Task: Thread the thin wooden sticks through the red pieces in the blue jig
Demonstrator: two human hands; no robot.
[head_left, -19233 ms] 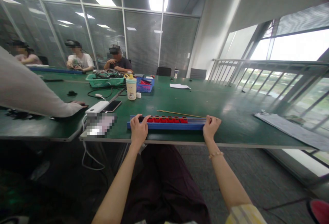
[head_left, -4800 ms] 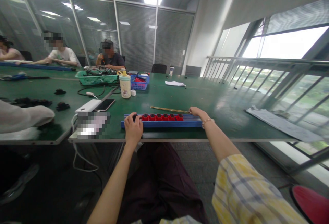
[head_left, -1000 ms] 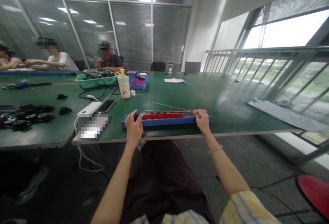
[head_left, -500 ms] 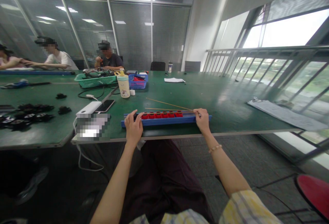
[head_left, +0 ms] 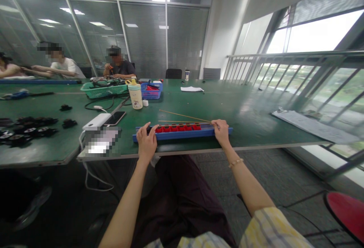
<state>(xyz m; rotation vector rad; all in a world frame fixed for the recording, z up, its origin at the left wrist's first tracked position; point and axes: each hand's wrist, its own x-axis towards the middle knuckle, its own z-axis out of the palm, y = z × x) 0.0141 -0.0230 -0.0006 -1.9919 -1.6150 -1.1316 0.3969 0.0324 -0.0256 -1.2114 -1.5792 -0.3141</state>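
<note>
A blue rail (head_left: 182,135) is lying lengthwise at the centre of the frame, near the front edge of the green table (head_left: 256,126). A row of red blocks (head_left: 174,128) is sitting in it, filling the middle stretch, while the right part is showing bare channel.

The left hand (head_left: 146,142) is bracing the rail's left end, left of centre. Its thumb and forefinger are standing apart, with a dark piece (head_left: 149,129) showing between them; whether they are pressing on it cannot be told.

The right hand (head_left: 222,132), right of centre, is pinching thin rods (head_left: 182,115) near their right ends, fingertips together. At least two rods are fanning out leftward: one is slanting toward the upper left, another is running nearly along the blocks. Contact with the blocks cannot be confirmed.

In this inspector's judgement, the step in hand is handling the rods at the rail, with the left hand serving as steady. The next move appears to be calling for a light, controlled pinch, for separating the rods, and for a rail that is not shifting.
</note>
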